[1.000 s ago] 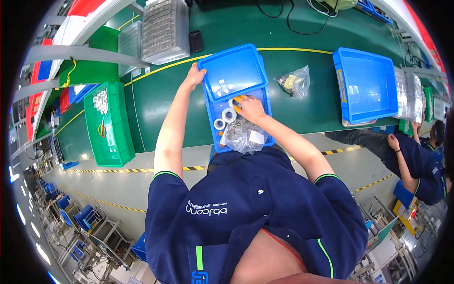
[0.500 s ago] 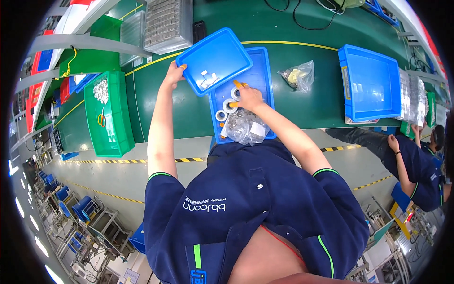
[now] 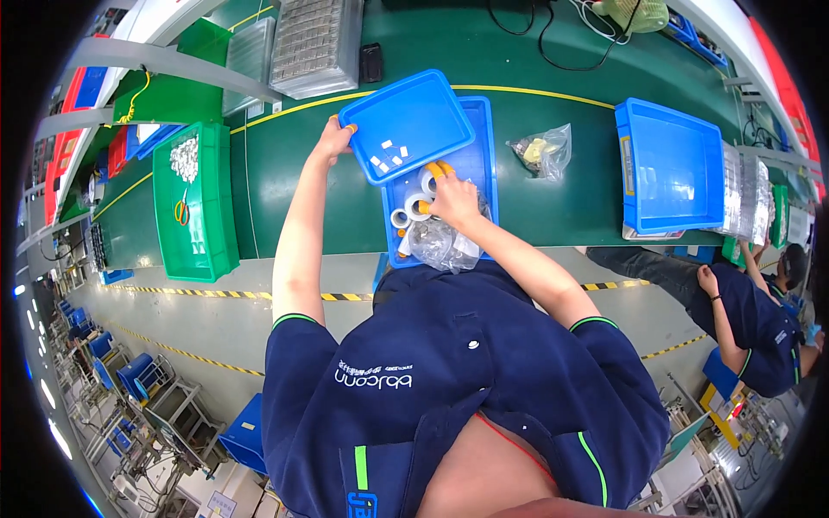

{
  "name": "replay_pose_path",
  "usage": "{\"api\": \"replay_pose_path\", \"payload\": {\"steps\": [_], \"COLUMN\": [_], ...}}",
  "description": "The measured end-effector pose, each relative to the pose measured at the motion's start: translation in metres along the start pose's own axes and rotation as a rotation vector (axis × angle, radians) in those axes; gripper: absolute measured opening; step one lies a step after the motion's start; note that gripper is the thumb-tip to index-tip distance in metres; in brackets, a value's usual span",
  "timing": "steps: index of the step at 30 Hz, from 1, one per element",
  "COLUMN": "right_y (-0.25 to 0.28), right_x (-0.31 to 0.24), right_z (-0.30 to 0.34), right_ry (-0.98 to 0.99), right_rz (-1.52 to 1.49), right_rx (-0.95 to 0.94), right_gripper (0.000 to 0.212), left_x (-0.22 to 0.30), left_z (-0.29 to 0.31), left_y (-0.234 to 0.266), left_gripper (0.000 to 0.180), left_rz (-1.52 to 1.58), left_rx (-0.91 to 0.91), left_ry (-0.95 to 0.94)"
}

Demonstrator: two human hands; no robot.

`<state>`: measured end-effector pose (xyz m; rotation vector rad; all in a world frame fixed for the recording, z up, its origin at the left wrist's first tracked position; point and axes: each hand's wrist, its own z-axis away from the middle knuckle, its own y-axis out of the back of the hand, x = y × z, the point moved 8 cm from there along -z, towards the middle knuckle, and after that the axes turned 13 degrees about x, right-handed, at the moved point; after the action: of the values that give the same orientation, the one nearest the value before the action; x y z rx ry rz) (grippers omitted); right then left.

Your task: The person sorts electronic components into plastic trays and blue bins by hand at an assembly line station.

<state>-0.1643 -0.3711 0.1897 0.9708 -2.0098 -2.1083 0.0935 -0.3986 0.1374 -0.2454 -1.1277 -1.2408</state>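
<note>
Shallow blue plastic tray (image 3: 414,116), rectangular with rounded corners and a raised rim, lies just to the right of your left hand (image 3: 332,141), which grips it by its left edge with fingers bent around the rim. It sits at a slant over the far part of a deeper blue plastic bin (image 3: 484,164); you cannot tell from this view whether it rests on that bin or is held above it. Its floor is smooth and glossy, with a few small flat white pieces (image 3: 395,161) scattered toward the near side. Your right hand (image 3: 456,202) is just beyond the tray's near right corner, over the bin, with fingers spread and bent among round white rolls with hollow centres (image 3: 399,218); whether it grips one cannot be told. Orange-yellow covers (image 3: 423,207) sleeve some of its fingertips. Nearer your body, partly under your right wrist, lies a crinkled clear plastic bag (image 3: 442,246), its contents hard to make out. Bin and tray stand on a smooth dark green tabletop (image 3: 553,211). Well to the left is a long green plastic bin (image 3: 205,246) holding orange-handled scissors (image 3: 181,210) and a heap of small white parts (image 3: 183,160); to the right lies a small clear bag with pale yellow contents (image 3: 541,154).
</note>
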Motion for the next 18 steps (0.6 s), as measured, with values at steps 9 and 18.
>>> {"api": "replay_pose_path", "payload": {"steps": [9, 18], "right_y": [0.032, 0.048], "right_x": [-0.012, -0.015], "right_z": [0.021, 0.035], "right_ry": [-0.076, -0.089], "right_rz": [-0.188, -0.22], "right_rx": [-0.003, 0.046], "right_gripper": [0.072, 0.071], "left_x": [0.017, 0.02], "left_z": [-0.003, 0.002], "left_y": [-0.044, -0.065], "left_gripper": [0.036, 0.04], "left_rz": [-0.122, -0.522], "left_rx": [-0.082, 0.125], "left_ry": [-0.117, -0.382]}}
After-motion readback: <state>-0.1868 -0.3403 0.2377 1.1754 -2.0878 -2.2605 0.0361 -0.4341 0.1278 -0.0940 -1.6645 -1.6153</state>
